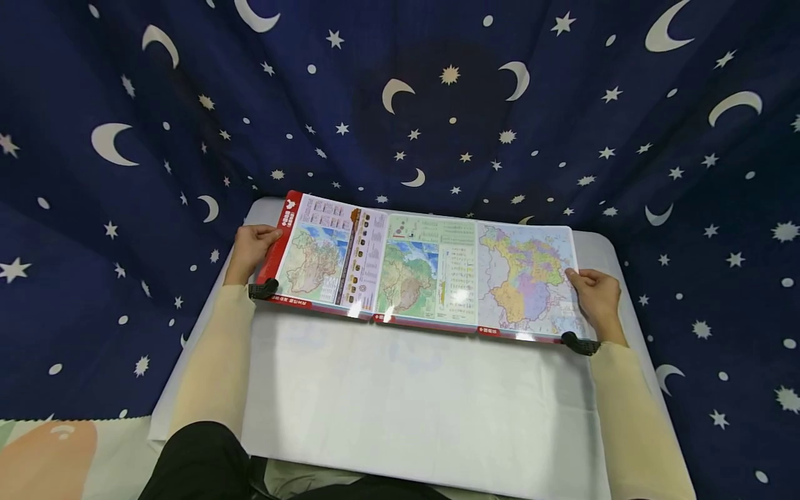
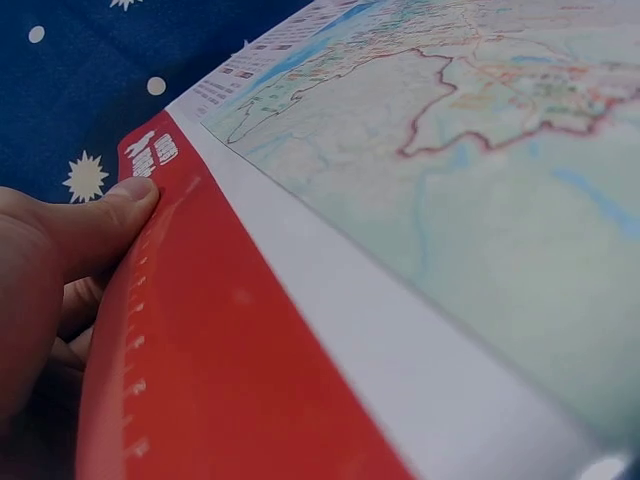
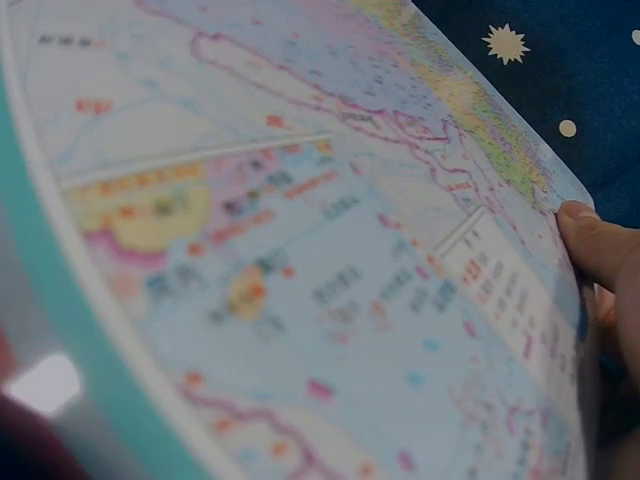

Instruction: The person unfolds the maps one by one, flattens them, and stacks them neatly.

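A glossy fold-out map (image 1: pixel 431 278) with three panels stretches between both hands in the head view, tilted toward me above the table. My left hand (image 1: pixel 252 248) pinches its red left border. In the left wrist view the thumb of that hand (image 2: pixel 90 225) presses on the red strip (image 2: pixel 230 320), with fingers behind it. At the opposite end my right hand (image 1: pixel 596 297) pinches the edge of the panel with a coloured regional map (image 1: pixel 531 278). Its thumb lies on the front face in the right wrist view, where the right hand (image 3: pixel 605 260) is partly cut off.
A table covered with a white cloth (image 1: pixel 412 403) lies below the map. Dark blue fabric (image 1: pixel 437 125) printed with moons and stars hangs behind and at both sides. A patterned cloth (image 1: pixel 50 458) shows at the lower left.
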`<move>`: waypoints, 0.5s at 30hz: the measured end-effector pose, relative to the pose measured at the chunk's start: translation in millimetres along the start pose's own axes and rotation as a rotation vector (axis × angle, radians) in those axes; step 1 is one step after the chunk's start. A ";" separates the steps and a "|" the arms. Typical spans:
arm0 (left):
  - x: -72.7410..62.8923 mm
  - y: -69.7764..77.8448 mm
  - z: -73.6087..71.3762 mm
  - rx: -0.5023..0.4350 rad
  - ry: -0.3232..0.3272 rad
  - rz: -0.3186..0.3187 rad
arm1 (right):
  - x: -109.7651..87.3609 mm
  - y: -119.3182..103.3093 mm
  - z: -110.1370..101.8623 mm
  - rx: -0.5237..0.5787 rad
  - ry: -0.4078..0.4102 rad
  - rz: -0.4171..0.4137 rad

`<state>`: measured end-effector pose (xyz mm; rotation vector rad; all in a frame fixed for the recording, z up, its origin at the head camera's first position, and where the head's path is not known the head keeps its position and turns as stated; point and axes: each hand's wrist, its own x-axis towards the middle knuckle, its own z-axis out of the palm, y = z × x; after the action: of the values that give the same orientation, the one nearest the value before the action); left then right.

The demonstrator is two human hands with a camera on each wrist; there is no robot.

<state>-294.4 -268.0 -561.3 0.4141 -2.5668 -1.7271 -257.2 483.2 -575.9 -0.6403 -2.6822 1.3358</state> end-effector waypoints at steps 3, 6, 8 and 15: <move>4.3 -1.7 -0.6 -0.011 0.009 -0.004 | 3.2 -1.5 4.4 0.010 0.014 -0.003; 7.9 -4.5 -0.6 -0.015 0.019 -0.016 | 6.8 -1.2 9.2 0.012 0.029 -0.010; 9.3 -6.5 0.3 -0.025 0.032 -0.023 | 7.9 -1.1 12.8 0.010 0.036 -0.017; 11.4 -9.7 5.8 -0.048 0.049 -0.038 | 11.8 1.0 20.7 0.000 0.074 -0.007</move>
<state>-304.3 -268.8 -573.9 0.5009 -2.4941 -1.7638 -272.7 473.0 -590.9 -0.6663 -2.6240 1.2844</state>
